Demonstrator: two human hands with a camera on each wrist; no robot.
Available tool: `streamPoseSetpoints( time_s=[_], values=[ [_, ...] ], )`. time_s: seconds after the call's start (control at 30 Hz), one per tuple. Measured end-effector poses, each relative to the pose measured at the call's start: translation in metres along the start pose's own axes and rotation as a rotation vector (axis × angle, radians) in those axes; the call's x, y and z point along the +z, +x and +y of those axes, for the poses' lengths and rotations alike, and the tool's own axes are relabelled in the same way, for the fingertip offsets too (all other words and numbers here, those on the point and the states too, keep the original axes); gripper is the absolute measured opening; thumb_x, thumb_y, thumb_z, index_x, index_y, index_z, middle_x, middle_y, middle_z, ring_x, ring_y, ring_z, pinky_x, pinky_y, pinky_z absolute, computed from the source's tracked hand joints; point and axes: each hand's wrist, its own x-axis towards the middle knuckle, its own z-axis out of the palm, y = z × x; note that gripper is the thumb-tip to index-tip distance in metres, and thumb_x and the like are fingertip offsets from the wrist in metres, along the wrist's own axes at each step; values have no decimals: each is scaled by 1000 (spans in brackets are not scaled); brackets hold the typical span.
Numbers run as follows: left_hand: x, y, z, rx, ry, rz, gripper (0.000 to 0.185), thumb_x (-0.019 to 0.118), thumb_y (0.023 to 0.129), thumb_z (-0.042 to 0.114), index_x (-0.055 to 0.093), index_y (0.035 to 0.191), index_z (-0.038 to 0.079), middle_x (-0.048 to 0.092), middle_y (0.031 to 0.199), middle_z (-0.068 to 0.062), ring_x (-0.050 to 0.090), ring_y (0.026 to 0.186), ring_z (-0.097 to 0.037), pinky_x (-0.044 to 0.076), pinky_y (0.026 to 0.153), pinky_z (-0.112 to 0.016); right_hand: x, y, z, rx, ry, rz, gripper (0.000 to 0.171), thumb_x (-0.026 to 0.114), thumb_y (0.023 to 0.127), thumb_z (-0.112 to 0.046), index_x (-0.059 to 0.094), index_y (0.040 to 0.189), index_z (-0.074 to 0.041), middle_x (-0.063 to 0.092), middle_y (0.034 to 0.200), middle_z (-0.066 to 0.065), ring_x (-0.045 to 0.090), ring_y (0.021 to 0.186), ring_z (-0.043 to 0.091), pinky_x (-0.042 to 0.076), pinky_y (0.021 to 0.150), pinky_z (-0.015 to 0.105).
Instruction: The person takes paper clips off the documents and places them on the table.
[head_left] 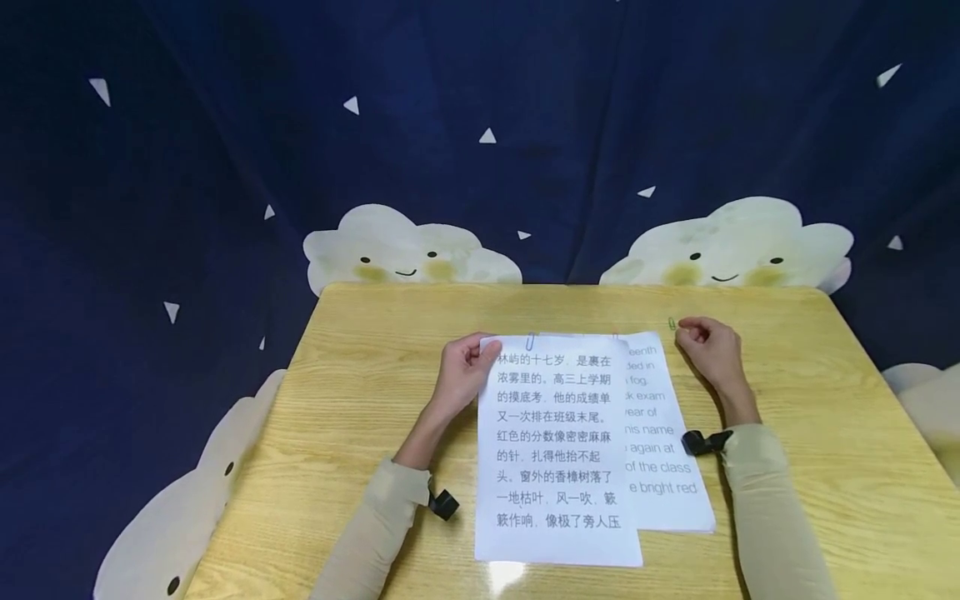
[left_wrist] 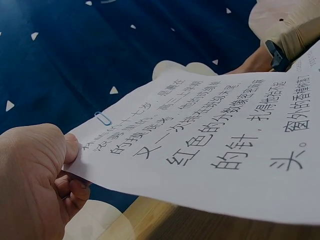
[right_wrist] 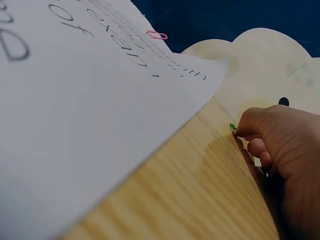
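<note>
Left hand [head_left: 463, 369] pinches the thin, floppy Chinese sheet [head_left: 555, 450] at its far left corner, best held there, while right hand [head_left: 710, 346] nips a tiny, slippery green paperclip [head_left: 672, 324] near the worktop's [head_left: 360, 400] far edge.

A staged recording corner is suggested: a small wooden surface [head_left: 825, 400] is enclosed by a dark blue backdrop [head_left: 225, 125] printed with white triangles and smiling clouds [head_left: 408, 250].

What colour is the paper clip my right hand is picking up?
Green. The clip at the right hand's fingertips shows best in the right wrist view.
</note>
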Motion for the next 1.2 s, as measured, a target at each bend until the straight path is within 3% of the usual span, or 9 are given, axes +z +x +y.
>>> streamPoseSetpoints(
  time_s=[0.27,0.63,1.0,1.2],
  values=[
    [-4,-1,2,46,-14,6,16,66,103,7,77,106,-5,62,68,-23,43,49,-10,32,46,-20,1,0,0,-27,-7,-3,26,65,98,-11,72,115,6,64,88,15,50,72,14,38,62,16],
    [-2,-2,8,12,-4,18,16,61,103,-3,73,108,-12,61,71,-29,42,50,-7,30,47,-17,1,-3,0,-36,-28,3,18,67,100,-15,67,103,3,63,87,15,50,73,13,37,63,16],
    [-7,-2,2,36,-8,-1,18,65,103,7,76,109,-6,65,72,-25,47,51,-10,36,47,-19,-6,-7,-1,37,99,9,33,63,103,-26,69,114,4,64,96,14,51,77,8,41,66,14],
    [-8,0,4,44,-2,1,17,66,103,8,76,107,-5,66,72,-21,48,51,-11,37,47,-19,-13,-3,-5,29,155,66,30,64,102,-25,68,112,2,61,90,0,51,77,8,41,63,13]
  ],
)
